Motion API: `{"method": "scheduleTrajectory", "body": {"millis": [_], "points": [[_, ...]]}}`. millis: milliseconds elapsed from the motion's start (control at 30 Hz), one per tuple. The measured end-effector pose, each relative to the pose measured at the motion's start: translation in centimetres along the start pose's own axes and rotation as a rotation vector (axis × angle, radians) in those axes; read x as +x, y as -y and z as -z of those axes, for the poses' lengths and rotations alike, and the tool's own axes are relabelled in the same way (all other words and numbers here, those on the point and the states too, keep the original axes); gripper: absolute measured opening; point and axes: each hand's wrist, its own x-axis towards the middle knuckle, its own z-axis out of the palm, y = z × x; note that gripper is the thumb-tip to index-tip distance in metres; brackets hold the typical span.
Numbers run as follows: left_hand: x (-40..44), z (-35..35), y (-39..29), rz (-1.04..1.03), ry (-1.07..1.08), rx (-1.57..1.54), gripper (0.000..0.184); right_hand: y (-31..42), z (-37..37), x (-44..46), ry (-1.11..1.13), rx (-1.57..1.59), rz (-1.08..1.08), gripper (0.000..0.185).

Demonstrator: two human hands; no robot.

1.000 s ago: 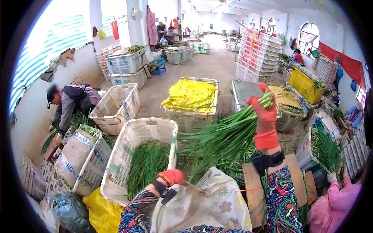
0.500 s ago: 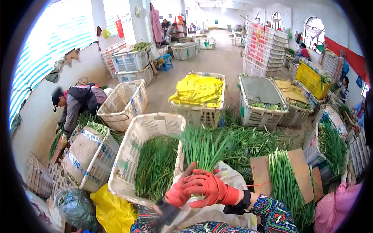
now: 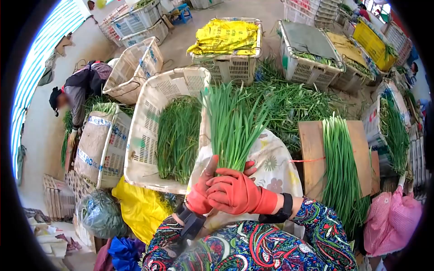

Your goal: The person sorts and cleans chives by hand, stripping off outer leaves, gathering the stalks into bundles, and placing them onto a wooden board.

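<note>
Two grips, left hand (image 3: 198, 198) and right hand (image 3: 239, 192), close round the bunch (image 3: 233, 128) the right alone had raised, seemingly steadying it.

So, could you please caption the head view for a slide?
Gloved two-handed grip on a bunch of greens, near a white crate.

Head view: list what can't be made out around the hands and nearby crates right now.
All in the head view:
- Lower ends of the green bunch: hidden by the gloved right hand.
- Part of the left hand: covered by the right hand and the bunch.
- Contents of the crate under the yellow sack: the sack covers them.
- Small print on that sack: too small to read.
</note>
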Motion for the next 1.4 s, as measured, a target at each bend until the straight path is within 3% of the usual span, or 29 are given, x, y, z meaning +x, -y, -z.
{"method": "scheduleTrajectory", "body": {"millis": [100, 167, 333, 367, 400, 433, 467, 500, 533, 567, 667, 800, 1000, 1167, 1300, 1400], "points": [[0.2, -5.1, -1.4, 0.266, 0.13, -0.457, 0.061, -0.6, -0.7, -1.0, -0.059, -0.038, 0.005, 0.027], [0.4, -5.3, -1.0, 0.367, 0.148, -0.525, 0.059, -0.8, -0.8, -1.5, -0.044, -0.063, 0.03, 0.029], [0.9, -2.1, 0.7, 0.454, -0.043, -0.314, 0.05, -1.2, -0.4, -2.6, 0.048, -0.127, 0.111, 0.039], [0.9, -1.6, 0.7, 0.447, -0.077, -0.26, 0.048, -0.5, 0.4, -2.1, 0.076, 0.11, -0.065, 0.032], [0.8, -1.1, 0.3, 0.36, -0.134, 0.009, 0.039, 0.5, 2.0, -1.4, 0.106, 0.347, -0.238, 0.025], [0.3, -1.6, 0.0, 0.19, -0.109, 0.147, 0.036, 1.0, 3.1, -0.9, 0.144, 0.594, -0.41, 0.019], [-0.1, -2.1, -0.3, 0.018, -0.106, 0.288, 0.032, 0.8, 4.1, -1.2, 0.141, 0.556, -0.509, 0.03], [0.7, -0.8, -0.7, 0.2, -0.155, 0.113, 0.03, 0.2, 3.9, -0.2, -0.062, 0.584, -0.531, 0.034], [1.5, 0.5, -1.2, 0.371, -0.236, -0.067, 0.028, -0.8, 4.2, 0.4, -0.08, 0.359, -0.665, 0.034], [1.4, 0.5, -1.1, 0.344, -0.229, -0.039, 0.028, -1.7, 4.4, 0.9, -0.099, 0.127, -0.792, 0.035], [1.5, -0.4, -0.4, 0.253, -0.224, 0.096, 0.032, -4.5, 2.7, 0.9, -0.024, -0.233, -0.722, 0.029], [1.0, 0.2, -0.6, 0.292, -0.2, 0.273, 0.037, -6.8, 0.8, -0.7, 0.105, -0.459, -0.501, 0.011], [-0.1, 0.7, -1.7, 0.35, -0.17, 0.137, 0.044, -7.4, 2.9, 0.5, 0.277, -0.725, -0.275, 0.009], [-1.3, 1.0, -2.6, 0.394, -0.196, 0.016, 0.049, -11.7, 10.0, 2.0, 0.099, -0.951, -0.123, 0.008], [-2.5, 2.6, -2.5, 0.426, -0.249, -0.024, 0.05, -19.8, 18.2, 0.7, -0.12, -1.211, -0.447, 0.01], [-3.0, 2.5, -2.7, 0.392, -0.274, 0.034, 0.051, -22.6, 20.3, -1.2, -0.211, -1.256, -0.634, 0.027]]}}
